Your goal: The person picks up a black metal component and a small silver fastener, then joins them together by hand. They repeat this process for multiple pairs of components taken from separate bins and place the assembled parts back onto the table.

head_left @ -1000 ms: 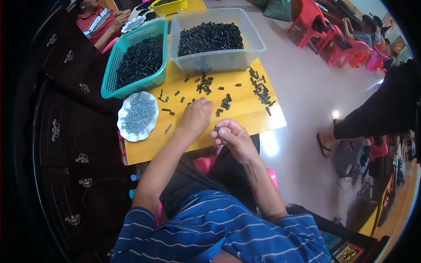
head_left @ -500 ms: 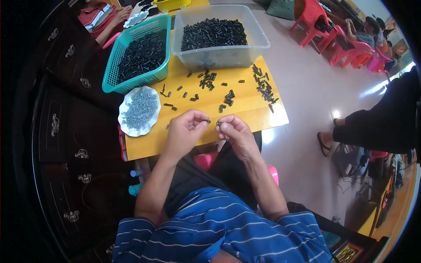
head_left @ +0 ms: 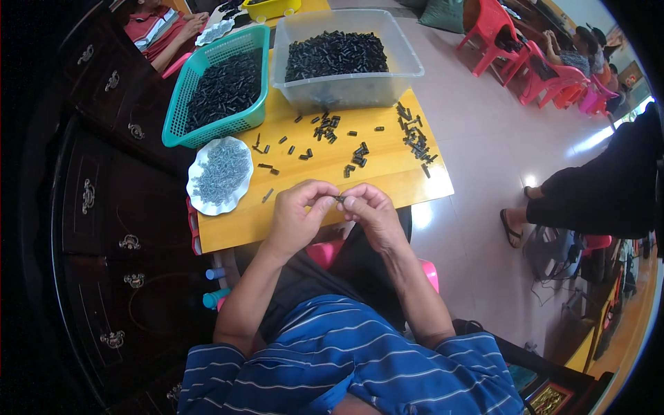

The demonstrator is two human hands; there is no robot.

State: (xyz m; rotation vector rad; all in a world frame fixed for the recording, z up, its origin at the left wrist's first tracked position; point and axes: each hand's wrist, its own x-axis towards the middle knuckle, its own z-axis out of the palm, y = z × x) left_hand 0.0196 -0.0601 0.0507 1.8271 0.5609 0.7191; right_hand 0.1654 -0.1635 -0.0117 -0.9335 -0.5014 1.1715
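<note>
Above the front edge of the yellow table [head_left: 304, 220], my left hand [head_left: 299, 213] and my right hand [head_left: 371, 213] meet fingertip to fingertip. A small black part [head_left: 339, 198] shows between them, with both hands pinching at it. Whether it is one piece or two joined, I cannot tell. Beyond my hands lie loose short black cylinders [head_left: 360, 155], some in a small heap. To the left is a white wavy-edged plate [head_left: 196, 196] full of small silvery pins or screws [head_left: 223, 173]. Longer black pieces [head_left: 417, 142] lie in a cluster on the right side.
A green plastic basket [head_left: 257, 111] and a clear plastic bin [head_left: 346, 88], both filled with black pieces, stand at the back. Dark drawers [head_left: 104, 207] line the left. A person's legs [head_left: 588, 187] are at the right; red chairs [head_left: 490, 34] and other people sit farther off.
My hands have come together, closing the gap between the small pieces at their fingertips. A thin piece on the table by my left hand shows more fully.
</note>
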